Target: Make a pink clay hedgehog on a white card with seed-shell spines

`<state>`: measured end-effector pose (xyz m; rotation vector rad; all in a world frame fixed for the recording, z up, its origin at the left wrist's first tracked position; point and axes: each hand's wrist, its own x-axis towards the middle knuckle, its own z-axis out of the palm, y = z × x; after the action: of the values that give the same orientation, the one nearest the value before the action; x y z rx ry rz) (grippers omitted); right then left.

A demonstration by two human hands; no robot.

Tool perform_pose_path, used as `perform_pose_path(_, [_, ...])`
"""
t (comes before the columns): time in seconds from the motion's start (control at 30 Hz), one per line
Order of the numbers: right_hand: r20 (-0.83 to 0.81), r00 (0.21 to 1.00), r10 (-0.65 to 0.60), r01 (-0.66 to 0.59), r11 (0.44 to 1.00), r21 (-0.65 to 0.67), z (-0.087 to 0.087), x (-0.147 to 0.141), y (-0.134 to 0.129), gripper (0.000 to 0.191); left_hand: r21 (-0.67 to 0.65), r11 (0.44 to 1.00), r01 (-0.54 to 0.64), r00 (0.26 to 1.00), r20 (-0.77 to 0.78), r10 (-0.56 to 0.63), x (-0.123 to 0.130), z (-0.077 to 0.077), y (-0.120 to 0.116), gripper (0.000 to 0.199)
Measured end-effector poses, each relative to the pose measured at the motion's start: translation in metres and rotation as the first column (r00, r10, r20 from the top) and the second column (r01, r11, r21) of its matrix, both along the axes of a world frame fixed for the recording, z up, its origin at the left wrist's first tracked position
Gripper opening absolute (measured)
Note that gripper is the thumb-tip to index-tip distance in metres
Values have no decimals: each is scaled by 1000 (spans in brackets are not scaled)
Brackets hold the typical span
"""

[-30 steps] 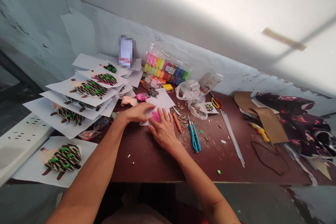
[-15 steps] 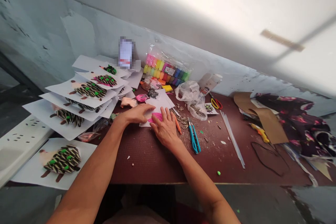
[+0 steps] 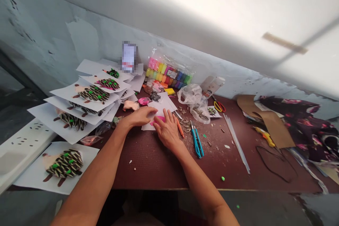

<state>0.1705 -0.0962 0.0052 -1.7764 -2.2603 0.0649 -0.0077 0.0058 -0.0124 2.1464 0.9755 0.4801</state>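
Observation:
A flat piece of bright pink modelling clay (image 3: pixel 156 121) lies on a sheet of white paper (image 3: pixel 160 107) in front of me. My right hand (image 3: pixel 168 131) lies on it with the fingers stretched out and flat, covering part of the clay. At the left edge of the same sheet rests my left hand (image 3: pixel 141 116), thumb and fingers apart, holding nothing visible. An orange pen-like tool (image 3: pixel 180 127) lies just right of my right hand, beside scattered sunflower seeds (image 3: pixel 187 125).
Stacked hedgehog pictures (image 3: pixel 92 93) and a white power strip (image 3: pixel 25 141) are on the left. Behind stand coloured clay packs (image 3: pixel 169 74) and a plastic bag (image 3: pixel 194 99). To the right lie a blue cutter (image 3: pixel 197 141), scissors (image 3: pixel 219 106), glue sticks (image 3: pixel 237 144) and a glue gun (image 3: pixel 265 136).
The view has shifted slightly, so everything sits a little lower and further right. My right hand stays on the pink clay, and my left hand keeps its place at the paper.

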Motion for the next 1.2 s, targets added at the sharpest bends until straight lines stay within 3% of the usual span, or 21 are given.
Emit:
perform_pose_path(0.07, [-18,999,-31,31,999,18,-2,4,-2,35,30,997,-69,997,36,68,6,0,0,55])
perform_pose_path(0.17, [-17,998,-58,59,998,17,-4,9,-5,33,200,954,-225,973,91,210,11,-1,2,47])
perform_pose_path(0.33, [-67,993,-92,96,994,60,-6,17,-2,33,419,762,-493,854,67,516,8,-5,7,51])
perform_pose_path(0.4, [-88,990,-110,118,989,88,-7,19,0,34,448,730,-516,812,-15,584,7,-7,6,53])
perform_pose_path(0.5, [-83,992,-98,106,990,97,-8,22,0,30,465,751,-468,806,-123,579,9,-8,4,52])
perform_pose_path(0.67, [-109,992,-70,80,992,93,-11,24,-1,27,464,735,-494,792,-108,601,8,-5,6,46])
perform_pose_path(0.8, [-225,970,-92,123,985,125,-13,28,4,30,350,740,-575,812,134,568,5,2,9,39])
perform_pose_path(0.87, [-324,943,-73,121,984,130,-12,29,6,28,178,795,-580,798,317,512,5,7,7,37])
perform_pose_path(0.93, [-463,886,-31,109,984,142,-11,30,7,23,-82,885,-458,763,474,439,9,12,3,46])
perform_pose_path(1.0, [-607,795,6,108,982,152,-10,30,8,19,-267,929,-255,740,566,365,13,17,-3,57])
perform_pose_path(1.1, [-762,648,27,152,975,163,-6,30,9,19,-358,930,-76,737,608,295,18,23,-12,59])
perform_pose_path(1.2, [-810,584,49,165,970,177,-2,29,8,20,-396,918,-10,781,570,255,21,27,-17,59])
